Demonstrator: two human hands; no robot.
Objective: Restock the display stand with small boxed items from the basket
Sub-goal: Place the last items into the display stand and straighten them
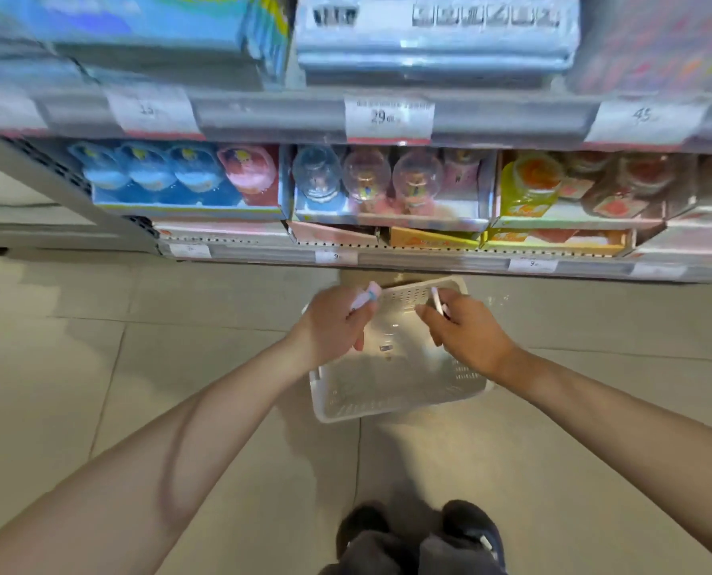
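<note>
Two hands over the basket (387, 392), left hand (333, 325) gripping a blurred pink box (366, 294), right hand (466, 325) pinching a half-hidden white item (437, 302).

A white basket (391, 392) and two dark shoes (470, 529) rest on the tiled floor (138, 367).

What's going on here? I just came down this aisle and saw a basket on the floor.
A person is restocking a shop shelf. Each hand holds a small item above the white basket on the tiled floor: the left hand grips a small pink-and-white box, the right hand pinches a thin white item. The basket looks nearly empty, with only a small thing or two on its bottom. The display trays ahead hold globes and jars.
</note>
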